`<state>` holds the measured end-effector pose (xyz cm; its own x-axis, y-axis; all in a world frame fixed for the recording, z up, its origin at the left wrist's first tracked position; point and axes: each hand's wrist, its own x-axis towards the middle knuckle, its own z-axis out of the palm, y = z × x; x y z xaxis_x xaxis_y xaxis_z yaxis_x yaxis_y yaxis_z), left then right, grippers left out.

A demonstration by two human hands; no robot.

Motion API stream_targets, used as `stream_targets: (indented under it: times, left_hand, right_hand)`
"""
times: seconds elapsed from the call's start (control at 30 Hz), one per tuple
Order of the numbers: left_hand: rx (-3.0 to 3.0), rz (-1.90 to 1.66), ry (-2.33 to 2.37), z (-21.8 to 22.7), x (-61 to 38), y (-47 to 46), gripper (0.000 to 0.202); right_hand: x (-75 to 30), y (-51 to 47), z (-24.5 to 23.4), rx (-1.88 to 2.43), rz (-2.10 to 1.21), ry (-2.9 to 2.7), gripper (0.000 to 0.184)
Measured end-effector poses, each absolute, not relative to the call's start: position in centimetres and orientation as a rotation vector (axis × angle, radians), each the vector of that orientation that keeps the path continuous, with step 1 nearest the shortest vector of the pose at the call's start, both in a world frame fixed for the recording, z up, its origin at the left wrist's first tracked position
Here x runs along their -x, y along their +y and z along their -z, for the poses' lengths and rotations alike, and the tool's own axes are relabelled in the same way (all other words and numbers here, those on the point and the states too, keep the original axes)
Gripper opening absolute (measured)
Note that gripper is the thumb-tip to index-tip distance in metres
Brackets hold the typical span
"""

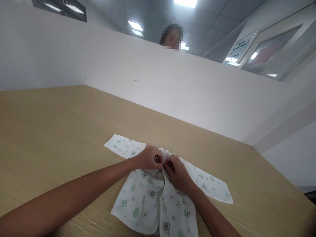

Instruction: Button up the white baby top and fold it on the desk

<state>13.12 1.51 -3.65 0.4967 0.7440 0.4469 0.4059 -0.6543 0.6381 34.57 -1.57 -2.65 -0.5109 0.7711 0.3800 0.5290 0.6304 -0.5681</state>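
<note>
A small white baby shirt [140, 200] with green bear prints lies spread on the table, its sleeves stretched out to both sides. Its front opening runs down the middle, the two edges lying close together below my hands. My left hand [150, 158] pinches the fabric at the top of the opening, just below the collar. Right beside it, my right hand [177, 171] pinches the other front edge at the same spot. The fingertips of both hands nearly touch, and they hide whatever fastener may be between them.
The wooden table [61, 125] extends around the shirt on all sides. A white partition [172, 89] rises along its far edge. Behind the partition, part of another person's head [171, 36] shows. A door with a window [274, 49] stands at the upper right.
</note>
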Motion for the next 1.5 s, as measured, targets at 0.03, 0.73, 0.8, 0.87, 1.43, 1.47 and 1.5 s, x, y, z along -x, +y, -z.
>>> stream_targets:
  times: [0.03, 0.73, 0.8, 0.87, 1.43, 1.47, 1.5]
  left_hand:
    - [-2.296, -1.006, 0.965, 3.6, -13.2, 1.4, 0.007]
    - [-2.646, -1.002, 1.031, 2.9, -13.8, 0.2, 0.009]
    - [-2.681, -1.007, 0.992, 3.1, -13.8, 0.2, 0.012]
    - [-2.685, -1.006, 1.002, 3.2, -13.8, 0.3, 0.012]
    - [-2.539, -1.225, 1.087, 2.0, -13.5, -1.4, 0.013]
    - [-2.496, -1.234, 1.075, 2.0, -13.4, -1.9, 0.011]
    - [-2.457, -1.230, 1.062, 2.0, -13.4, -2.4, 0.010]
  right_hand:
    - [-34.6, -1.6, 2.6, 1.001, -0.528, -2.245, 0.017]
    - [-35.0, -1.5, 2.3, 1.135, -0.542, -2.011, 0.018]
    - [-35.1, -1.7, 2.0, 1.100, -0.519, -2.007, 0.016]
    - [-35.0, -2.0, 1.8, 1.053, -0.485, -2.035, 0.014]
    - [-34.5, -5.4, 0.2, 0.952, -0.410, -2.128, 0.015]
    - [-34.4, -5.8, 0.4, 0.970, -0.436, -2.135, 0.013]
    - [-34.4, -6.1, 0.6, 0.987, -0.454, -2.133, 0.011]
